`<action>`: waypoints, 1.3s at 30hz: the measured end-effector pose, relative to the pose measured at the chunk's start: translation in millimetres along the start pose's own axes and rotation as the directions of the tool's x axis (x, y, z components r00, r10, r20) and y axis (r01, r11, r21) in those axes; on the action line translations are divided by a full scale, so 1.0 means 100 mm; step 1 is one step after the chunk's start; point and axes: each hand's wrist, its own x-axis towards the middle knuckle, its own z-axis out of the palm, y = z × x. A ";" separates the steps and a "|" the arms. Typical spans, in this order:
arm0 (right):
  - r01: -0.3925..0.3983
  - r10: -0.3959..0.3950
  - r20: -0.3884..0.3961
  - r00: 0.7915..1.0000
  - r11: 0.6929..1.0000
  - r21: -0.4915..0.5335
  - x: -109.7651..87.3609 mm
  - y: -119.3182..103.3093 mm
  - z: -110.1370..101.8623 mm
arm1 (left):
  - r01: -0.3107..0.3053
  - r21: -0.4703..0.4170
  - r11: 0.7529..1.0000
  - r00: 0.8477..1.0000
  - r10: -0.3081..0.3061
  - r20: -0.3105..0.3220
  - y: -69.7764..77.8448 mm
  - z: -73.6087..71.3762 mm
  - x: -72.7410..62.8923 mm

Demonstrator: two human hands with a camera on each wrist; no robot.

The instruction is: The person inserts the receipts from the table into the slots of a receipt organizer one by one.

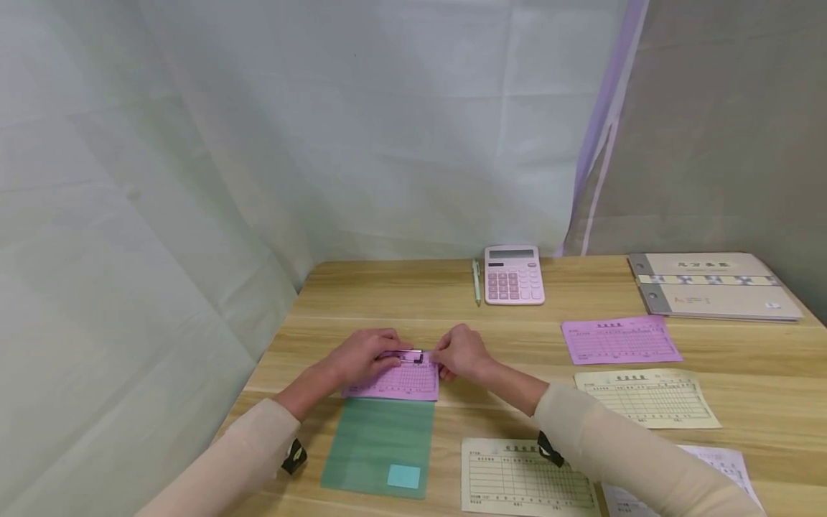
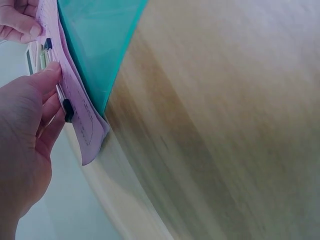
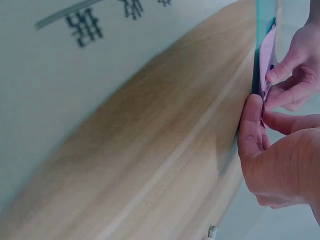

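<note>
A stack of pink receipt forms (image 1: 399, 384) lies over the top end of a green folder (image 1: 377, 439) that has a light blue label. Across the upper part of the forms runs a slim metal bar clip with black ends (image 2: 68, 111). My left hand (image 1: 363, 356) pinches this clip between thumb and fingers from the left. At the upper right corner of the stack, my right hand (image 1: 462, 352) pinches the forms' edge between thumb and forefinger. In the left wrist view, the pink sheets curl at their near corner.
Behind the hands are a pen (image 1: 477, 282) and a pink calculator (image 1: 515, 280). A beige binder (image 1: 717, 287) lies at the back right. To the right are a separate pink form (image 1: 620, 341), yellow forms (image 1: 646, 398), and a pale form (image 1: 720, 459) partly under my right sleeve.
</note>
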 end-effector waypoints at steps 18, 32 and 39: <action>0.166 -0.144 0.108 0.984 0.958 -0.234 -0.09 -0.02 -0.88 | 0.042 -0.012 0.999 0.999 -0.042 0.020 0.02 -0.03 0.06; 0.370 -0.316 0.273 0.909 0.913 -0.175 -0.70 0.38 -1.29 | 0.053 -0.087 0.995 0.997 -0.057 -0.042 -0.02 0.04 0.04; 0.314 -0.278 0.340 0.899 0.948 -0.055 -0.99 0.52 -1.54 | 0.078 -0.108 0.991 0.996 -0.082 -0.032 -0.04 0.06 0.02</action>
